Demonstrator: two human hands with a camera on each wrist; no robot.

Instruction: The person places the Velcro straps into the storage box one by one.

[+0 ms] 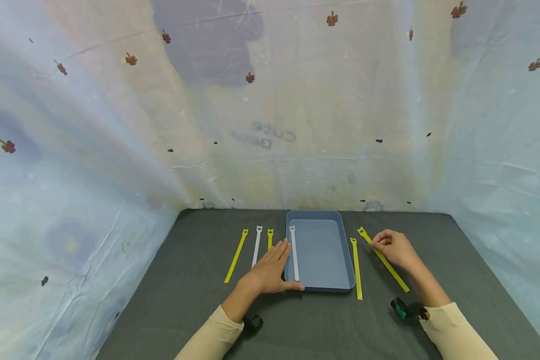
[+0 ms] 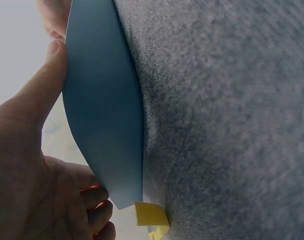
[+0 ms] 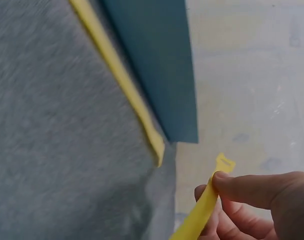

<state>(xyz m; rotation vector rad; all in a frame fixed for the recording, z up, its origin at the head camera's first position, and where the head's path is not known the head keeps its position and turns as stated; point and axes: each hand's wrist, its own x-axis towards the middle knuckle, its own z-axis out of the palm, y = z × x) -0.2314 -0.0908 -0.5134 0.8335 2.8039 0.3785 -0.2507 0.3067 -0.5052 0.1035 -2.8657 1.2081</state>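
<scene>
My right hand [image 1: 398, 250] pinches a yellow cable strap [image 1: 392, 271] between thumb and fingers, near its slotted head. In the right wrist view this strap [image 3: 199, 212] stands off the cloth near the hand. My left hand [image 1: 269, 273] lies with straight fingers along the left side of a blue-grey tray [image 1: 326, 255], its thumb at the near rim. Inside the tray, along its left side, lies a white cable strap [image 1: 294, 257]. Another yellow strap [image 1: 357, 270] lies just right of the tray.
Left of the tray lie a yellow strap [image 1: 236, 256], a white strap [image 1: 257, 245] and a second yellow strap [image 1: 270, 239], the latter two partly hidden by my left hand. Dark grey cloth [image 1: 324, 330] covers the table. A patterned curtain [image 1: 315, 175] hangs behind it.
</scene>
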